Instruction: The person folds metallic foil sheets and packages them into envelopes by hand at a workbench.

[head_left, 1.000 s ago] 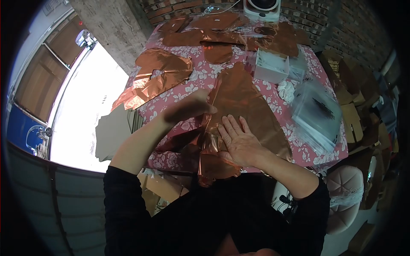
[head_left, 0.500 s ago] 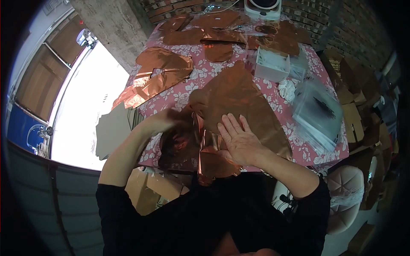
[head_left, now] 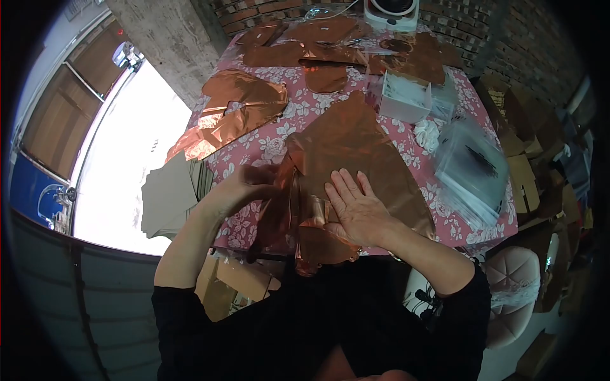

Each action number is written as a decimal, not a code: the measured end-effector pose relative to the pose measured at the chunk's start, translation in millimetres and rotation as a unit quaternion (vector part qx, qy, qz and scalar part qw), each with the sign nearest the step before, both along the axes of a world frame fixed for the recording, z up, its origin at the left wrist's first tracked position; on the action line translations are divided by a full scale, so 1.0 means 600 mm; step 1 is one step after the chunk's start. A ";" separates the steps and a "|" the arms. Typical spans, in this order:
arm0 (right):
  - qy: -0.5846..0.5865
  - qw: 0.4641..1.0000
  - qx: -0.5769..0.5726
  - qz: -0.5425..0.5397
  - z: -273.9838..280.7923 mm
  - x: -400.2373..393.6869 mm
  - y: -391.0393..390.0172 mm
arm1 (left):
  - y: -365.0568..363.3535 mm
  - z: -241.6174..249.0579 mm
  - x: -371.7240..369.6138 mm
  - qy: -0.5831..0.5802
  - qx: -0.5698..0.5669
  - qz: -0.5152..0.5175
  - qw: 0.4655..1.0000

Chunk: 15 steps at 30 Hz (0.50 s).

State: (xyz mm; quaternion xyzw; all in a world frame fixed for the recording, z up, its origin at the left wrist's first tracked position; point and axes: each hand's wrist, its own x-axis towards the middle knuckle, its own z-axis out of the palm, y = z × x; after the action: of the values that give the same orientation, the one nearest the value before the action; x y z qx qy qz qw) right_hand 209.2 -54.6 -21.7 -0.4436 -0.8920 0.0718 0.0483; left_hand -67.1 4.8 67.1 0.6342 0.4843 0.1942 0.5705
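Note:
A large copper-coloured foil balloon [head_left: 362, 140], flat and partly folded, lies at the near side of the table. My right hand [head_left: 359, 213] rests flat on it, fingers stretched out. At its left side my left hand [head_left: 251, 185] is closed at the edge of a loose flap [head_left: 272, 219] of the same foil; the fingertips are partly hidden by the foil. Narrow creased folds [head_left: 321, 238] run down between the hands and hang slightly past the table's front edge.
Another foil balloon [head_left: 244, 105] lies at the left, with more copper foil pieces [head_left: 273, 55] at the back. A white box [head_left: 405, 105], clear plastic bags [head_left: 473, 171] and grey card sheets [head_left: 168, 197] sit around. The floral tablecloth [head_left: 273, 149] covers the table.
My left hand has moved slightly right, and the foil flap at the left has been drawn inward and folded over toward the middle. My right hand has stayed in place.

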 end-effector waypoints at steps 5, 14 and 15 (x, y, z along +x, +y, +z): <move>0.019 1.000 -0.002 -0.002 -0.008 0.000 0.002 | 0.009 -0.021 0.044 -0.050 0.031 -0.079 0.995; -0.060 0.998 -0.009 -0.004 -0.002 -0.003 0.003 | 0.049 -0.108 0.089 -0.161 0.165 -0.079 0.970; -0.059 0.998 -0.007 -0.006 0.001 -0.003 0.002 | 0.095 -0.151 0.086 -0.179 0.353 -0.088 0.914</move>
State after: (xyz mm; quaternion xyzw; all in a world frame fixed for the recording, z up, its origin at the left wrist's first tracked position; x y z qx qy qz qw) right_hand 207.2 -53.6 -21.3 -0.4530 -0.8900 0.0519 -0.0068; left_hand -15.2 61.6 -23.3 0.7890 0.2164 0.4117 0.4016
